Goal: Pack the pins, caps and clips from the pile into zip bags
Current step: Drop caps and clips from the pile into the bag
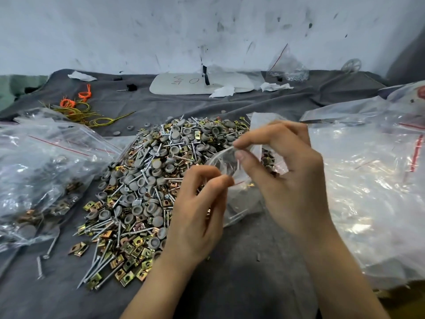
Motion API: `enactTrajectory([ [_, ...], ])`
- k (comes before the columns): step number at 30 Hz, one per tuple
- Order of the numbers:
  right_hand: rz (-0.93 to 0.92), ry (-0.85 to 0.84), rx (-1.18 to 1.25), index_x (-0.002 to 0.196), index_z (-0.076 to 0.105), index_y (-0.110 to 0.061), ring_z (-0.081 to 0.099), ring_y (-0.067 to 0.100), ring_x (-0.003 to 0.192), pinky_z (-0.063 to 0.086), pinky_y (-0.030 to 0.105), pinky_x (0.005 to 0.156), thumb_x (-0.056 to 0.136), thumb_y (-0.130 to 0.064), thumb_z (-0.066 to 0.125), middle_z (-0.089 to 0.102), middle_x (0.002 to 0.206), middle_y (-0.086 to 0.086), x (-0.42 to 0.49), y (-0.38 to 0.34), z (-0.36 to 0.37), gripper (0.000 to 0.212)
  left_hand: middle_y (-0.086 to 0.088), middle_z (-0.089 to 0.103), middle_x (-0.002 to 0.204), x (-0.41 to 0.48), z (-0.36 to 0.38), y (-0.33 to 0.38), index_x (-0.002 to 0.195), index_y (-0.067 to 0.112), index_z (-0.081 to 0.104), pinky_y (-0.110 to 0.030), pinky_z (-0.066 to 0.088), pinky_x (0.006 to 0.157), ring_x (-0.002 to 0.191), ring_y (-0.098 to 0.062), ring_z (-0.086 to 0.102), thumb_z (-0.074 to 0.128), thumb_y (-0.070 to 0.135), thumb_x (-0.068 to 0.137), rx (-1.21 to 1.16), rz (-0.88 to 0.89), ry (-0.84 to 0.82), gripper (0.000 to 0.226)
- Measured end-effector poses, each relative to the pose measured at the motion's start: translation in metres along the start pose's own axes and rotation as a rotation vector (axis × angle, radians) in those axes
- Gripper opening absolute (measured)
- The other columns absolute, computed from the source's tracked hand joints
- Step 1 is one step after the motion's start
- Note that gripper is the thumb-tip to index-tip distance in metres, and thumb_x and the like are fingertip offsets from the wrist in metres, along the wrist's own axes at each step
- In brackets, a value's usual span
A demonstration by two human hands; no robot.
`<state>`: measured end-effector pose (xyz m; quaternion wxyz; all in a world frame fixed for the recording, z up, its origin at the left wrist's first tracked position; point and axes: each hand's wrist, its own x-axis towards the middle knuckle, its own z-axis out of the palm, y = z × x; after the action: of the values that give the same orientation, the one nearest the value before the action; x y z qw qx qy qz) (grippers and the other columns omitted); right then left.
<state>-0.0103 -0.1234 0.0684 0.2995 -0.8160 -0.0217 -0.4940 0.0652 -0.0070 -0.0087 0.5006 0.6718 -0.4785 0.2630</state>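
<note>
Pinching zip bag point(226, 163), left hand point(195, 210), right hand point(285, 180), board point(164, 87) marked "O"

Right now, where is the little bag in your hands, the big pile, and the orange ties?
small zip bag point(226, 165): head view, its clear upper part
pile point(158, 178): head view, its middle
orange ties point(67, 102): head view, the nearer loop

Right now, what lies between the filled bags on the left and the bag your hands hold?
The pile of pins, caps and clips on the grey cloth fills that stretch up to the zip bag, per the head view.
</note>
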Motion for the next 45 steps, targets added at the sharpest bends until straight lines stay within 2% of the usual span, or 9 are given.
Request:
enactTrajectory([
  [3, 0.105, 0.060, 0.054, 0.100, 0.066, -0.022, 0.057, 0.015, 0.097, 0.043, 0.016, 0.084, 0.087, -0.016, 0.065, 0.064, 0.099, -0.005, -0.001, 0.009, -0.005, 0.014, -0.001, 0.050, 0.103, 0.001, -0.002, 0.001, 0.108, 0.014, 0.055, -0.013, 0.037, 0.083, 0.094, -0.005, 0.049, 0.039, 0.023, 0.105, 0.013, -0.014, 0.052, 0.019],
  [6, 0.359, 0.265, 0.157, 0.088, 0.064, -0.034, 0.062, 0.005, 0.077, 0.045, 0.011, 0.066, 0.089, -0.012, 0.061, 0.067, 0.086, -0.013, 0.000, 0.031, -0.015, 0.023, 0.001, 0.049, 0.103, 0.002, -0.002, -0.001, 0.107, 0.013, 0.055, -0.009, 0.036, 0.084, 0.096, 0.002, 0.047, 0.044, 0.019, 0.102, 0.016, -0.049, 0.122, 0.013],
  [11, 0.814, -0.401, -0.372, 0.078, 0.060, -0.030, 0.062, 0.016, 0.075, 0.043, 0.022, 0.062, 0.084, -0.014, 0.070, 0.068, 0.087, 0.001, -0.022, 0.076, -0.008, 0.019, 0.001, 0.049, 0.102, 0.003, -0.005, -0.003, 0.107, 0.013, 0.053, -0.010, 0.036, 0.084, 0.096, 0.004, 0.047, 0.045, 0.009, 0.097, 0.007, -0.109, 0.226, 0.014],
  [14, 0.866, -0.519, -0.511, 0.075, 0.058, -0.028, 0.062, 0.029, 0.086, 0.048, 0.030, 0.071, 0.079, -0.017, 0.072, 0.067, 0.091, 0.006, -0.025, 0.078, -0.004, 0.018, 0.004, 0.048, 0.100, 0.004, -0.007, -0.006, 0.107, 0.013, 0.054, -0.011, 0.036, 0.084, 0.096, 0.006, 0.047, 0.045, 0.008, 0.098, 0.018, -0.128, 0.276, 0.013],
  [21, 0.753, -0.456, -0.598, 0.095, 0.065, -0.018, 0.055, 0.027, 0.080, 0.037, 0.028, 0.064, 0.081, -0.017, 0.066, 0.066, 0.093, 0.006, -0.030, 0.075, 0.004, 0.015, 0.007, 0.048, 0.098, 0.004, -0.008, -0.007, 0.106, 0.013, 0.053, -0.012, 0.035, 0.083, 0.095, 0.006, 0.046, 0.045, 0.009, 0.098, 0.033, -0.132, 0.276, 0.012],
  [27, 0.457, -0.018, -0.134, 0.081, 0.065, -0.018, 0.054, 0.002, 0.071, 0.039, 0.006, 0.065, 0.080, 0.001, 0.063, 0.059, 0.087, -0.003, -0.013, 0.069, -0.004, 0.020, -0.005, 0.049, 0.103, 0.003, -0.003, 0.000, 0.104, 0.013, 0.056, -0.009, 0.035, 0.086, 0.100, 0.003, 0.046, 0.047, 0.016, 0.101, 0.053, -0.037, 0.138, 0.010],
  [32, 0.350, 0.200, 0.352, 0.079, 0.057, -0.027, 0.060, 0.014, 0.076, 0.047, 0.019, 0.071, 0.075, -0.006, 0.056, 0.060, 0.078, -0.002, 0.003, 0.036, -0.013, 0.022, -0.003, 0.048, 0.108, 0.000, 0.001, 0.001, 0.105, 0.012, 0.058, -0.019, 0.042, 0.086, 0.099, -0.015, 0.052, 0.049, 0.017, 0.100, 0.042, -0.012, 0.018, 0.011],
  [37, 0.072, 0.043, 0.340, 0.081, 0.055, -0.019, 0.057, 0.017, 0.080, 0.045, 0.024, 0.073, 0.075, -0.004, 0.052, 0.057, 0.078, -0.002, 0.006, 0.000, -0.008, 0.016, -0.003, 0.048, 0.108, -0.003, 0.000, 0.001, 0.108, 0.013, 0.058, -0.019, 0.040, 0.087, 0.098, -0.013, 0.051, 0.049, 0.016, 0.100, 0.041, -0.002, 0.003, 0.012],
  [45, 0.271, -0.025, 0.091, 0.075, 0.059, -0.013, 0.052, 0.014, 0.084, 0.041, 0.021, 0.074, 0.073, -0.004, 0.056, 0.052, 0.074, -0.017, -0.010, 0.013, 0.021, 0.010, 0.000, 0.048, 0.105, 0.000, 0.005, 0.001, 0.107, 0.013, 0.058, -0.013, 0.038, 0.084, 0.095, -0.010, 0.050, 0.047, 0.015, 0.098, 0.042, -0.090, 0.026, 0.014],
])
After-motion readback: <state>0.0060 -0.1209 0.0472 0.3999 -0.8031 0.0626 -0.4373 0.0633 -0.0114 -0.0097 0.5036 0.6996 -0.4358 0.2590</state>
